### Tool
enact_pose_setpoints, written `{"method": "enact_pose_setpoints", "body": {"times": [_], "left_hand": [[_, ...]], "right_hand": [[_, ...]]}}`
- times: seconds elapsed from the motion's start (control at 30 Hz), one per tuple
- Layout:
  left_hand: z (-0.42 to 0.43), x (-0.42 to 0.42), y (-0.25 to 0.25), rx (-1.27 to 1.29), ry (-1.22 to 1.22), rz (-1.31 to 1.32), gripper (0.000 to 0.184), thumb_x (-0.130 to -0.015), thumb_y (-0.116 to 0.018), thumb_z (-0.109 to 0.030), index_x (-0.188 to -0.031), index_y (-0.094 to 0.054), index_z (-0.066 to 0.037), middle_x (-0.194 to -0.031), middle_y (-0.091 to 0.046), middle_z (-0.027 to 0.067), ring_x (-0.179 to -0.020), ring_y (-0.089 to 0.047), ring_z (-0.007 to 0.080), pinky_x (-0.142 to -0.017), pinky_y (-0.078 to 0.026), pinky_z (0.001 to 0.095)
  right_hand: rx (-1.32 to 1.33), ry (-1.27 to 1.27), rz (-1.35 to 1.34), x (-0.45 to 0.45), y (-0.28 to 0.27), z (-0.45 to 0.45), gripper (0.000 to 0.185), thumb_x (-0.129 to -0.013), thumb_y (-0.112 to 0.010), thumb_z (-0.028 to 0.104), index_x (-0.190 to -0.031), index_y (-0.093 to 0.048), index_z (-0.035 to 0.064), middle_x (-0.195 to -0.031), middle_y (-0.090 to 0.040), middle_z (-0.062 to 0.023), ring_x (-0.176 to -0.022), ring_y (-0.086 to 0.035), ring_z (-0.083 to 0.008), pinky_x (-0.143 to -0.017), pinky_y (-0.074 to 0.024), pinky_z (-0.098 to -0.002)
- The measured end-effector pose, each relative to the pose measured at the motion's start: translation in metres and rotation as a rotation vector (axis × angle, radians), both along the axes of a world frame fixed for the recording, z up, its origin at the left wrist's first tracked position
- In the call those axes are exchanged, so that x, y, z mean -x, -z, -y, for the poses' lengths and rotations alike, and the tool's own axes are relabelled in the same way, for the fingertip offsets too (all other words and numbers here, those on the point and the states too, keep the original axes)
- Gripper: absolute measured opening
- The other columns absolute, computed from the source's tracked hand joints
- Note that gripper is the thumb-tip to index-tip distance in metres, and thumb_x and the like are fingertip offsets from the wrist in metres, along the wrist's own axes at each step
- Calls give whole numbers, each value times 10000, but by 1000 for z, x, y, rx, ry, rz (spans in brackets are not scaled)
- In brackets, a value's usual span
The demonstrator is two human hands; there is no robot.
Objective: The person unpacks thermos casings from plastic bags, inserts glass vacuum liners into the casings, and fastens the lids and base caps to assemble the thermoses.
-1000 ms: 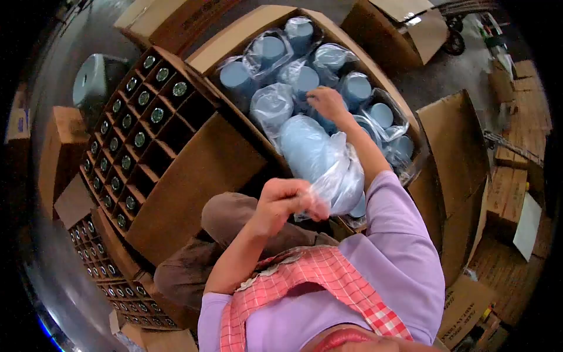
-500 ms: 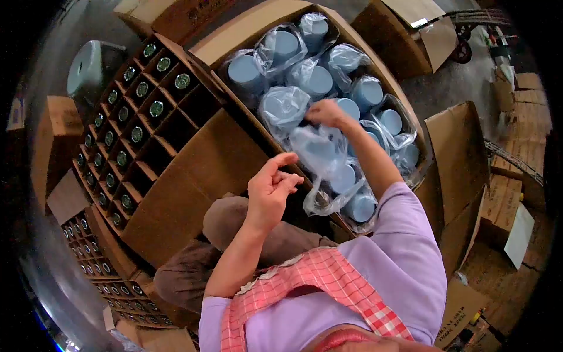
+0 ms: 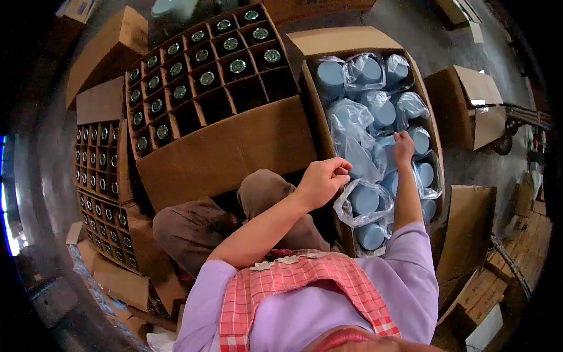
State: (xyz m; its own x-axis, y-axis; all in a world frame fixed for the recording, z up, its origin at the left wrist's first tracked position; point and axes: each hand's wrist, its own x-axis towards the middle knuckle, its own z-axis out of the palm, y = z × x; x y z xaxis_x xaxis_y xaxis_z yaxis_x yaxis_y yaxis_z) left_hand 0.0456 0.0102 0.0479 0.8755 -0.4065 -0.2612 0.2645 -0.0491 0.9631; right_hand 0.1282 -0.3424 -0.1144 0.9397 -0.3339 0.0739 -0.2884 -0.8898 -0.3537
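An open cardboard box holds several light-blue cylindrical items in clear plastic bags, such as a blue cylinder. Above the box's near-left edge is my left hand, its fingers loosely bent and slightly apart, beside a crumpled clear bag. I see nothing held in it. My right hand reaches into the middle of the box, between bagged cylinders. Its fingers are drawn together at a blue cylinder; what they grip is too small to make out.
Left of the box stands a divided carton with round shiny tops in many cells and several cells without tops. Smaller divided cartons are at the far left. An open box and a cardboard flap lie to the right.
The view has turned, shifting the boxes. My left hand let go of the bagged blue item, which now lies in the box. My right hand stays among the cylinders.
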Motion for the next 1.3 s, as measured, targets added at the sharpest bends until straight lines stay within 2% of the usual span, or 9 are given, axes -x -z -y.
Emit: {"method": "enact_pose_setpoints", "body": {"times": [0.1,0.23,0.37,0.57,0.77,0.9,1.0,1.17,1.3], "left_hand": [[-2,1,5,-30,9,22,228,-797,-597,-72,-1016,-600,-9,-835,-632,68,-654,-600,118,-572,-485,238],[-3,1,3,65,-77,-184,208,-839,-570,-135,-1009,-600,-19,-844,-631,56,-669,-615,130,-551,-489,245],[1,-9,13,278,-231,-636,370,-887,-507,-293,-1159,-501,-43,-1121,-557,131,-816,-622,220,-660,-528,341],[-15,20,-6,1005,-155,-522,442,-892,-497,-276,-1247,-434,-20,-1200,-509,158,-915,-599,225,-741,-511,352],[-156,72,-20,853,-436,-158,441,-873,-531,-218,-1251,-443,-8,-1166,-536,140,-924,-588,199,-771,-490,318],[-224,120,-9,635,-643,23,445,-861,-554,-179,-1254,-448,0,-1143,-553,128,-931,-580,182,-791,-476,296],[-239,151,8,391,-795,142,450,-851,-571,-150,-1256,-453,7,-1126,-567,119,-935,-574,169,-807,-465,279],[-264,182,11,276,-856,166,482,-835,-587,-214,-1247,-468,6,-1113,-572,99,-958,-555,157,-842,-438,278],[-268,180,-1,493,-682,153,540,-795,-609,-250,-1255,-464,-6,-1099,-571,85,-957,-551,168,-837,-423,273]], "right_hand": [[-1032,266,324,7,-22,23,201,-875,-527,214,-727,-548,80,-619,-536,-25,-559,-504,-156,-510,-401,-300],[-1383,300,609,33,-180,-68,208,-900,-529,242,-752,-520,96,-652,-492,-17,-504,-410,-99,-481,-336,-233],[-1937,-647,458,77,-303,-133,249,-915,-500,249,-716,-420,123,-688,-420,11,-487,-321,-83,-693,-328,-220],[-2293,-992,-26,174,-355,-272,265,-855,-566,216,-655,-445,93,-598,-464,-44,-509,-415,-161,-461,-344,-314],[-1802,-1016,-743,212,-334,-304,214,-870,-585,218,-846,-563,6,-822,-564,-55,-760,-532,-129,-668,-424,-254],[-799,-965,432,168,-303,-322,439,-695,-721,67,-1081,-521,6,-1110,-573,-117,-1030,-549,-231,-818,-446,-308],[-1285,-838,-131,134,-279,-361,623,-728,-728,145,-1272,-443,41,-1188,-543,-99,-1060,-501,-166,-879,-409,-292],[-654,-989,-24,101,-274,-385,269,-729,-703,103,-945,-616,-30,-770,-629,-50,-730,-556,-115,-674,-465,-260],[-1419,-492,-45,52,-347,-388,188,-835,-539,217,-790,-593,42,-715,-600,-53,-599,-571,-180,-527,-485,-319]]}}
